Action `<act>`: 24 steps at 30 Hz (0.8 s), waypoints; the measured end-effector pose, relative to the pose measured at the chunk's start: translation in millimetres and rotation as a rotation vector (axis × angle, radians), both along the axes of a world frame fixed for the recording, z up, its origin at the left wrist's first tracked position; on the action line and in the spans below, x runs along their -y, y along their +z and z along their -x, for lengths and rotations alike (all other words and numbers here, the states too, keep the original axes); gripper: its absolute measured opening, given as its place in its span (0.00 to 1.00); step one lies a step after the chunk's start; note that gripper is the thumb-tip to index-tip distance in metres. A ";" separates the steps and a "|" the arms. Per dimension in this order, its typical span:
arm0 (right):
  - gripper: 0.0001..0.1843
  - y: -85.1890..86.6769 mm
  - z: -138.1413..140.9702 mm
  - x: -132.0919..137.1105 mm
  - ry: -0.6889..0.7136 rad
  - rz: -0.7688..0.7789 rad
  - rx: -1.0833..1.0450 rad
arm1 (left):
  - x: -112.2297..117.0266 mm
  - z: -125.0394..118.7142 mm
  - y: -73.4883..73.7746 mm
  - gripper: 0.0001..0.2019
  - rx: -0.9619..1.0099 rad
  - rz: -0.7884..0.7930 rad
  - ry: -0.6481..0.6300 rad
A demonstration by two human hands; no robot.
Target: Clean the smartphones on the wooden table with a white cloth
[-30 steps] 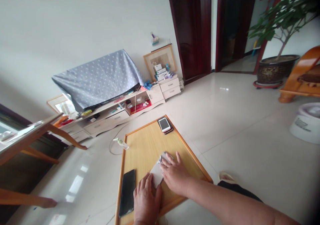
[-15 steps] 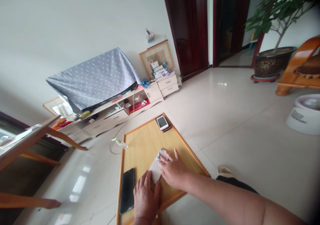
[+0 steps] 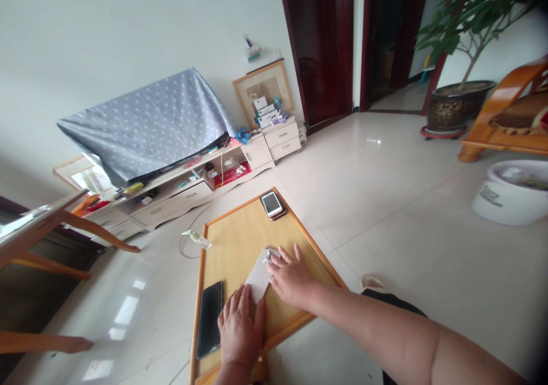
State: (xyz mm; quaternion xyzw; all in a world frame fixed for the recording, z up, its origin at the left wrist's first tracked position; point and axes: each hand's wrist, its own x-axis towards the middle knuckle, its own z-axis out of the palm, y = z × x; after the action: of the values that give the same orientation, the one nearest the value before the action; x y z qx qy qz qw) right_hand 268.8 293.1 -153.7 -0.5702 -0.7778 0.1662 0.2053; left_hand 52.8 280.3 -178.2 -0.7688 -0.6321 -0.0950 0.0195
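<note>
Tiled room with a low wooden desk. A pale phone lies aslant at its middle. The left hand grips the near end, thumb parted from the fingers; the right hand, partly spread, holds a small white wad against the far end. A black phone lies left; stacked phones occupy the far corner.

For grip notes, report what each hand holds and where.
The left hand holds the pale phone by its near end. The right hand touches a white wad near the far end; whether pinched or pressed, unclear.
</note>
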 end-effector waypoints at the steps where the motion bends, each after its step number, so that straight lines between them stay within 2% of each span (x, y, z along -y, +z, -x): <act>1: 0.28 -0.4 0.8 1.0 -0.003 -0.006 -0.001 | -0.3 0.4 -0.8 0.24 -0.001 -0.002 0.004; 8: 0.28 -5.1 18.2 20.1 0.142 -0.030 -0.036 | 0.5 -1.4 1.1 0.26 -0.015 0.021 0.018; 13: 0.28 -1.2 1.8 -2.1 0.002 -0.001 0.005 | 2.6 -3.6 6.2 0.24 -0.022 0.039 0.030; 16: 0.28 -0.2 2.1 -3.6 -0.036 0.001 0.010 | 2.5 -2.3 5.8 0.25 -0.022 0.050 0.039; 22: 0.28 -3.8 27.6 22.5 0.176 -0.030 -0.036 | 0.7 1.2 1.9 0.26 -0.016 0.053 0.031; 24: 0.27 -2.9 25.6 18.5 0.171 -0.026 -0.034 | 1.0 0.4 2.2 0.25 -0.014 0.052 0.030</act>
State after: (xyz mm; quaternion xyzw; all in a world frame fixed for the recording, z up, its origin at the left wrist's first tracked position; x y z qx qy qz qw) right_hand 243.2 274.7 -156.6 -0.4960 -0.8223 0.1827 0.2108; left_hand 52.3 279.3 -176.1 -0.7600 -0.6458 -0.0727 0.0055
